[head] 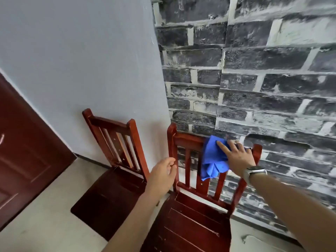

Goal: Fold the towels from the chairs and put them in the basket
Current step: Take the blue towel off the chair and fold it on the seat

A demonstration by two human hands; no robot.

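1. Over the top rail of the nearer chair hangs a blue towel — bright, soft-looking and bunched, with its loose folds drooping down in front of the back slats and one corner pointing lowest.
2. My right hand lies flat on the towel at the rail, fingers straight and spread, pressing on the cloth without curling round it. A watch with a pale strap sits on that wrist.
3. My left hand hovers just beside the chair's left post, apart from the towel, holding nothing; its fingers are loosely bent, thumb close to the fingertips.
4. Both chairs are dark red wood with slatted backs. The second chair stands to the left, near the first but not touching it, and its back carries no cloth that I can see.
5. The nearer chair's back stands close against a wall papered with a grey brick pattern; whether it touches the wall I cannot tell. The other chair backs onto a plain pale wall.
6. A dark red door fills the left edge.
7. Pale floor shows between the door and the left chair — the widest open room in view. A narrower strip of floor runs along the brick wall at the lower right, under my right forearm.
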